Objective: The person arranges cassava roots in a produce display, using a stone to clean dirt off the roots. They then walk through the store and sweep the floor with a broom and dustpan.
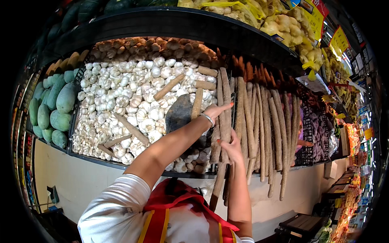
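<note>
Several long Chinese yams (216,145) lie along the right edge of a bin of garlic bulbs (139,100). My right hand (233,150) wraps around one yam (225,121), its thumb across the top. Farther up the same yam is my left hand (215,111), with a silver bangle at the wrist. One finger reaches over the yam; its other fingers are partly hidden. Short cut yam pieces (169,87) rest on the garlic. Beside my left forearm is a dark sheet-like thing (179,114), partly covered by a yam piece.
A row of long yams (267,127) overhangs the front edge at right. Green winter melons (65,98) fill the left crate. A black shelf (182,25) overhangs the back, carrying bagged ginger (287,25). Purple produce (317,133) stands farther right. Dark low stands (304,224) are at lower right.
</note>
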`<action>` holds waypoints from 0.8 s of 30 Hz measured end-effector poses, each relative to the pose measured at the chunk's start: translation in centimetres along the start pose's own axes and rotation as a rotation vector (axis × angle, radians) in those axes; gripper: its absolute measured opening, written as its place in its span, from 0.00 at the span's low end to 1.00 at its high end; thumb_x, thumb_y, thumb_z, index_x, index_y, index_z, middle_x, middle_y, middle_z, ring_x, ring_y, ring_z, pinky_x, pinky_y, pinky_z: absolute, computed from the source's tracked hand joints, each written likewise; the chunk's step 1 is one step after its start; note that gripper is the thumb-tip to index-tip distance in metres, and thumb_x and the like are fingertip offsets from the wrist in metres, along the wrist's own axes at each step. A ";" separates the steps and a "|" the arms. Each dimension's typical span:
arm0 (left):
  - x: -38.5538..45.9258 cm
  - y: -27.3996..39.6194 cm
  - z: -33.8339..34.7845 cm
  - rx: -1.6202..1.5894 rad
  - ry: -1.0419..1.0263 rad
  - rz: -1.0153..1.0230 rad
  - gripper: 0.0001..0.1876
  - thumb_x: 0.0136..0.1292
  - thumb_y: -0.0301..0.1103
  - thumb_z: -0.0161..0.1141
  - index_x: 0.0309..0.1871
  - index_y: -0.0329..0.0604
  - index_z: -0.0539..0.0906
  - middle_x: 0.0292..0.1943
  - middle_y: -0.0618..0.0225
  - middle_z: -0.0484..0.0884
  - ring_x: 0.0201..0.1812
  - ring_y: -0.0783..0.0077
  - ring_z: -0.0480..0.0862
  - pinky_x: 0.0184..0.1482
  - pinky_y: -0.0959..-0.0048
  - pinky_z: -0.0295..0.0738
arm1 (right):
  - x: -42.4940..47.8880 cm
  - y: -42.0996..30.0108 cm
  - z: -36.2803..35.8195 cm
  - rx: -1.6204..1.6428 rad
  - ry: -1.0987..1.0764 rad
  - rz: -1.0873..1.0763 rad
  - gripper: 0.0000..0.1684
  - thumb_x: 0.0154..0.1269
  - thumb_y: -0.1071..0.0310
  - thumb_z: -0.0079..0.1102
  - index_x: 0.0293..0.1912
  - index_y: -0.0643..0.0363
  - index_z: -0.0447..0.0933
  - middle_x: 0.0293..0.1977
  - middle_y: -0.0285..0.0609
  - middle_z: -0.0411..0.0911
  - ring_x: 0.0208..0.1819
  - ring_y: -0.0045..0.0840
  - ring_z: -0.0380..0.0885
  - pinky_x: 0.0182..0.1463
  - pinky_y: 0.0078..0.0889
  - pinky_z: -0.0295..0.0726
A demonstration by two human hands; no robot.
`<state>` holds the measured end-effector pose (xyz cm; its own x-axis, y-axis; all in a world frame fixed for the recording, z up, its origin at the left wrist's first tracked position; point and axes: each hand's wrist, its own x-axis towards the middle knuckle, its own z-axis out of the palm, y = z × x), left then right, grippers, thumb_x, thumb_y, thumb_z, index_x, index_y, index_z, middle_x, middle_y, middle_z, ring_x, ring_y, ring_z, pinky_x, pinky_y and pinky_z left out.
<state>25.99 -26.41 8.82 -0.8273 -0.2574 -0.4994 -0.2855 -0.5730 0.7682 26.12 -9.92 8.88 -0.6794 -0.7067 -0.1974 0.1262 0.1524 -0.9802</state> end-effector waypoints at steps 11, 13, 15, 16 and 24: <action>-0.6 -2.5 5.7 -0.328 -0.074 0.477 0.16 0.52 0.25 0.60 0.45 0.33 0.73 0.37 0.62 0.78 0.37 0.72 0.78 0.37 0.72 0.74 | -5.2 -0.4 -2.0 0.071 0.034 -0.180 0.53 0.43 0.84 0.59 0.66 0.57 0.43 0.57 0.45 0.61 0.52 0.26 0.67 0.52 0.29 0.72; 0.2 -1.5 7.8 -0.302 -0.133 0.393 0.17 0.51 0.25 0.61 0.45 0.32 0.72 0.38 0.62 0.78 0.37 0.72 0.78 0.39 0.72 0.74 | -5.4 -1.5 -3.9 0.064 0.060 -0.139 0.53 0.42 0.87 0.55 0.67 0.55 0.42 0.59 0.48 0.58 0.52 0.28 0.67 0.49 0.30 0.75; 2.6 -1.0 10.1 -0.201 -0.143 0.389 0.18 0.53 0.28 0.61 0.45 0.31 0.69 0.42 0.57 0.75 0.40 0.69 0.78 0.43 0.73 0.76 | -4.1 -0.4 -6.4 -0.075 0.122 -0.227 0.52 0.43 0.86 0.55 0.66 0.57 0.42 0.60 0.49 0.56 0.53 0.28 0.66 0.49 0.28 0.74; 2.8 -0.8 11.0 -0.096 -0.061 0.352 0.22 0.52 0.28 0.61 0.48 0.28 0.67 0.44 0.53 0.74 0.43 0.67 0.77 0.46 0.72 0.74 | -4.3 -0.9 -7.2 0.040 0.133 -0.125 0.51 0.44 0.85 0.56 0.66 0.58 0.43 0.61 0.49 0.54 0.54 0.28 0.65 0.51 0.26 0.73; 9.6 -0.1 11.5 0.588 0.079 0.537 0.41 0.57 0.45 0.56 0.63 0.25 0.49 0.59 0.40 0.59 0.59 0.55 0.64 0.58 0.66 0.62 | 5.2 0.0 -14.7 -0.355 0.140 -0.177 0.49 0.46 0.78 0.59 0.66 0.60 0.44 0.58 0.50 0.60 0.49 0.29 0.71 0.46 0.29 0.75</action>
<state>12.50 -19.83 8.58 -0.8938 -0.4484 -0.0117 -0.0845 0.1427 0.9862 11.92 -3.46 8.10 -0.7632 -0.6462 0.0011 -0.2412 0.2833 -0.9282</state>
